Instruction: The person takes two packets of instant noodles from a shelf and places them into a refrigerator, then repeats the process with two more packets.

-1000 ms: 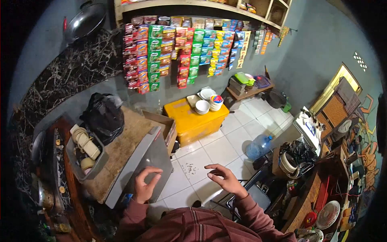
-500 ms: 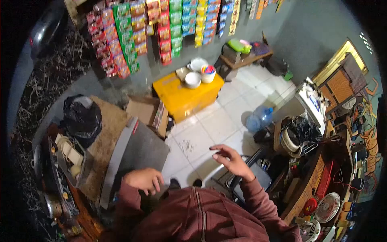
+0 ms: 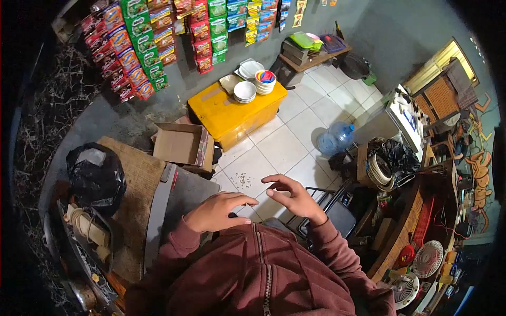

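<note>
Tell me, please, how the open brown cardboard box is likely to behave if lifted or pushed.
The box would probably feel light for its size, as no contents show inside. Its thin walls may flex under a grip, and its flat sides make rolling unlikely.

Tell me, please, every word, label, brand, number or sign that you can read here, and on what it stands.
None can be read with certainty.
Hanging sachets: printed, too small and blurred to read.
Red label on the grey cabinet: too small.
Cardboard box: side markings too small.
</note>
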The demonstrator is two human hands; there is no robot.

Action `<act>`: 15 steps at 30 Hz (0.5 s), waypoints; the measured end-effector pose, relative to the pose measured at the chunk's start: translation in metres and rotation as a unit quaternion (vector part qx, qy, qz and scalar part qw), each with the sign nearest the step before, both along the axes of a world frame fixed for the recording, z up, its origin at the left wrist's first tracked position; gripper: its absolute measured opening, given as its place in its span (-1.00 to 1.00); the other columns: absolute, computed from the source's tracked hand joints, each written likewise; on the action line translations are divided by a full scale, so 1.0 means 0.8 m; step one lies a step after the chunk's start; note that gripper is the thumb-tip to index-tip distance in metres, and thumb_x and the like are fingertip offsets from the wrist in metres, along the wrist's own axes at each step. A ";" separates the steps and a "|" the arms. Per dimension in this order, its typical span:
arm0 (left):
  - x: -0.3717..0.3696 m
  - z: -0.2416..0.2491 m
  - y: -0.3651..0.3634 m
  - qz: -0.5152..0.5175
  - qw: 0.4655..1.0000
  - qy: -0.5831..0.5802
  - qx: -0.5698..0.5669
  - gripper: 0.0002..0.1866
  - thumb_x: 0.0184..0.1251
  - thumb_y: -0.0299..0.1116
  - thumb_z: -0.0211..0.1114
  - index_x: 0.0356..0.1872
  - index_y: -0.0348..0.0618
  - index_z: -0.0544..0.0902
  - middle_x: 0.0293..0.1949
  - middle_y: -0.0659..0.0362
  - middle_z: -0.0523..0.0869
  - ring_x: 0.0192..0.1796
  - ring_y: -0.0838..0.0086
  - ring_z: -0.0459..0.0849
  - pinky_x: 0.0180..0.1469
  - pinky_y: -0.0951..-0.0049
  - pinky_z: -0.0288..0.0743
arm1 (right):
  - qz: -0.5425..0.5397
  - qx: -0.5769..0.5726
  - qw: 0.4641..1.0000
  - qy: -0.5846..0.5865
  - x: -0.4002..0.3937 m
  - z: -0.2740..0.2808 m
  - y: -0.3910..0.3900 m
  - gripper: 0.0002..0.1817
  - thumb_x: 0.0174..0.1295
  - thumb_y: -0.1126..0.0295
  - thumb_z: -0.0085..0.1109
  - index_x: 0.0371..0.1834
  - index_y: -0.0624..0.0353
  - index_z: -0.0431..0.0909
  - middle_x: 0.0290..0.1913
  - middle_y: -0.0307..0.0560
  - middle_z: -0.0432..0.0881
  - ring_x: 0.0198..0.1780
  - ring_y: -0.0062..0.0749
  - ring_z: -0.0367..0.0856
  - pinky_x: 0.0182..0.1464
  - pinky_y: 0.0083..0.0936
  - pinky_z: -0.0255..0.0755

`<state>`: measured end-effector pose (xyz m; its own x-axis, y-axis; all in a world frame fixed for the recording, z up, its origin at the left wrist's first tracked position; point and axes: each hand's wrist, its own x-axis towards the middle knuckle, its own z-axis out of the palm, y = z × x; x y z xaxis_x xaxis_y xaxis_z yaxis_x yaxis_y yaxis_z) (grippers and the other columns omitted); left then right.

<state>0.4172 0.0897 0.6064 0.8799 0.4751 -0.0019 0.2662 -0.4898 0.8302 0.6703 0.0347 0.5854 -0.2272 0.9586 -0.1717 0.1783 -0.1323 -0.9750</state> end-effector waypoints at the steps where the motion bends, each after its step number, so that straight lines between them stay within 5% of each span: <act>1: 0.005 -0.005 0.007 -0.009 1.000 0.004 -0.003 -0.53 0.21 -0.27 0.39 0.14 -0.17 0.56 0.06 0.05 0.67 0.07 0.13 0.66 0.13 0.24 0.51 | 0.000 0.005 1.000 0.007 -0.003 -0.003 0.003 -0.61 0.36 0.30 0.22 0.19 0.19 0.50 0.13 -0.08 0.61 0.04 -0.38 0.61 0.16 -0.42 0.45; 10: 0.080 -0.018 0.089 -0.034 0.996 0.030 -0.071 -0.57 0.24 -0.29 0.38 0.11 -0.19 0.59 0.02 0.04 0.69 0.05 0.23 0.68 0.12 0.28 0.51 | -0.068 -0.057 0.995 0.052 0.071 -0.023 0.024 -0.55 0.37 0.32 0.22 0.28 0.17 0.43 0.14 -0.14 0.58 -0.02 -0.52 0.57 0.04 -0.50 0.47; 15: 0.184 -0.010 0.144 -0.047 0.996 0.037 -0.069 -0.62 0.31 -0.25 0.34 0.10 -0.16 0.61 0.00 0.08 0.71 0.07 0.27 0.67 0.15 0.32 0.49 | -0.167 0.026 0.974 0.153 0.172 -0.062 0.064 -0.45 0.38 0.42 0.18 0.40 0.16 0.25 0.19 -0.08 0.55 0.07 -0.48 0.53 0.14 -0.49 0.44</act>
<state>0.5645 0.2049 0.5981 0.9153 0.3818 -0.1285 0.2884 -0.3982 0.8708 0.8082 0.0862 0.5355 0.0655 0.9934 -0.0937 -0.1664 -0.0817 -0.9827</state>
